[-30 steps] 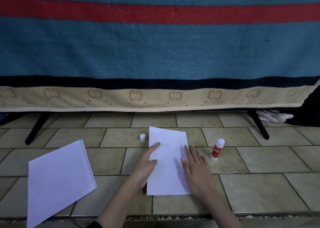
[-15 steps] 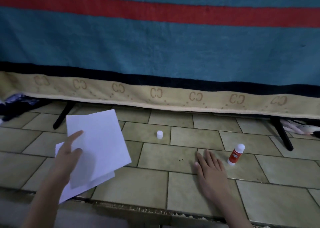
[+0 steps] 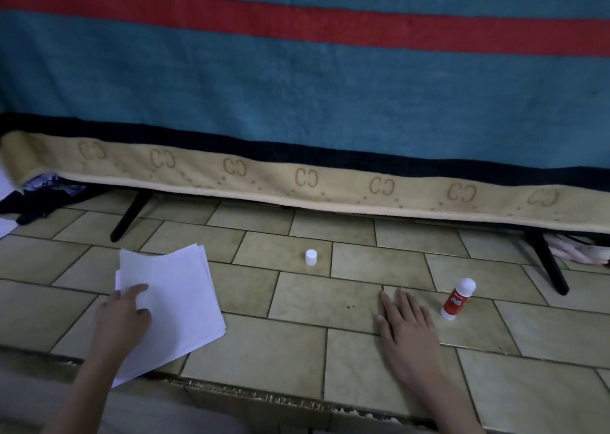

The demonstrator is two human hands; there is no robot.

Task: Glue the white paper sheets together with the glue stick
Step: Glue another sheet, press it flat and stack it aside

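I see a floor (image 3: 363, 361) of glazed, olive-yellow rectangular tiles with dark grout lines, its near edge chipped and ragged; behind it hangs a fuzzy teal blanket (image 3: 297, 96) with a red stripe, a dark band and a beige border of repeated looped letters; thin black legs (image 3: 130, 215) slant out from under it; the white paper sheets (image 3: 178, 298) lie as a loose, slightly fanned stack of flat matte rectangles toward the near left of the floor, one corner reaching past the chipped edge; a small white cylindrical cap (image 3: 311, 257) stands alone further back, near the middle; the glue stick (image 3: 458, 299), a smooth red tube with a white rounded top, stands tilted toward the right; its label print is too small for me to read; crumpled dark cloth at the far left and something pale at the far right are cut off and unclear; my left hand (image 3: 123, 318) rests on the stack, thumb and forefinger loosely spread on the top sheet, gripping nothing; my right hand (image 3: 407, 324) lies flat on bare tile, fingers straight, just beside the glue stick without touching it.
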